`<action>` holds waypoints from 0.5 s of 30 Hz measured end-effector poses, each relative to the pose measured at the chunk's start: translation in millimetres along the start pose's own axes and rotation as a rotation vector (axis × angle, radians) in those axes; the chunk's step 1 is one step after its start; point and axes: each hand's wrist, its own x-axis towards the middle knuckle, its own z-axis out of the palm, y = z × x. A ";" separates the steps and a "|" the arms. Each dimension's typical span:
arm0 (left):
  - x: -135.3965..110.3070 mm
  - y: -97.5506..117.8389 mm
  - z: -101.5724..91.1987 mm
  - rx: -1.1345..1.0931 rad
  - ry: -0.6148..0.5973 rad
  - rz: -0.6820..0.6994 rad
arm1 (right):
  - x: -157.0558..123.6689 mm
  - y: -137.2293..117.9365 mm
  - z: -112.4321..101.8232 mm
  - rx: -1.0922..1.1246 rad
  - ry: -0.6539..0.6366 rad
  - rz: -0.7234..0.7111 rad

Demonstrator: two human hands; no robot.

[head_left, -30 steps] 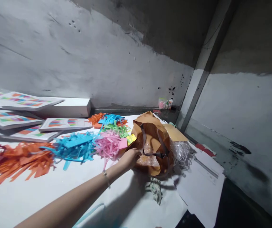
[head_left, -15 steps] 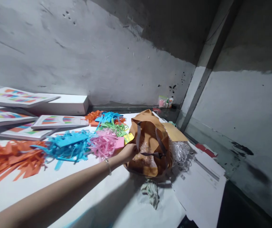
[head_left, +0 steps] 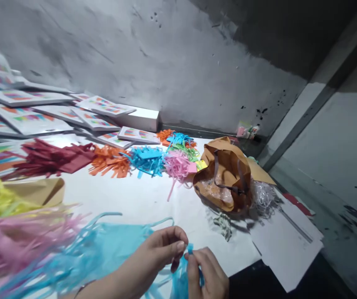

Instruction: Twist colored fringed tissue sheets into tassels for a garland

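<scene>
My right hand [head_left: 208,272] is closed around a fringed blue tissue-paper tassel [head_left: 180,284], whose narrow folded top pokes up above the thumb. Close beside that top, my left hand [head_left: 166,247] has thumb and fingers pinched together. Whatever lies between those fingertips is too small to make out. Under and left of my left hand spreads a heap of fringed light-blue paper [head_left: 116,241]. Fringed pink paper [head_left: 22,241] and yellow paper [head_left: 3,199] lie farther left.
Beyond my hands, fringed bundles in maroon [head_left: 69,160], orange [head_left: 111,160], blue [head_left: 148,158] and pink [head_left: 178,164] form a row. A brown bag [head_left: 225,166] with clear plastic inside stands open at right. Printed packs [head_left: 31,118] pile along the wall. Papers [head_left: 286,241] lie right.
My left hand has left the brown bag and come back near me. My right hand has come into view holding the blue tassel. The view has shifted left.
</scene>
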 end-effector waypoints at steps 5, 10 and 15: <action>-26.4 -19.3 -19.0 -0.043 0.098 0.132 | -13.1 -21.0 18.4 -0.010 -0.125 0.046; -53.0 -20.4 -34.7 -0.078 0.146 0.176 | -24.7 -41.2 31.8 0.047 -0.165 0.120; -73.2 -18.3 -46.3 -0.104 0.182 0.193 | -27.2 -58.8 43.6 0.047 -0.235 0.099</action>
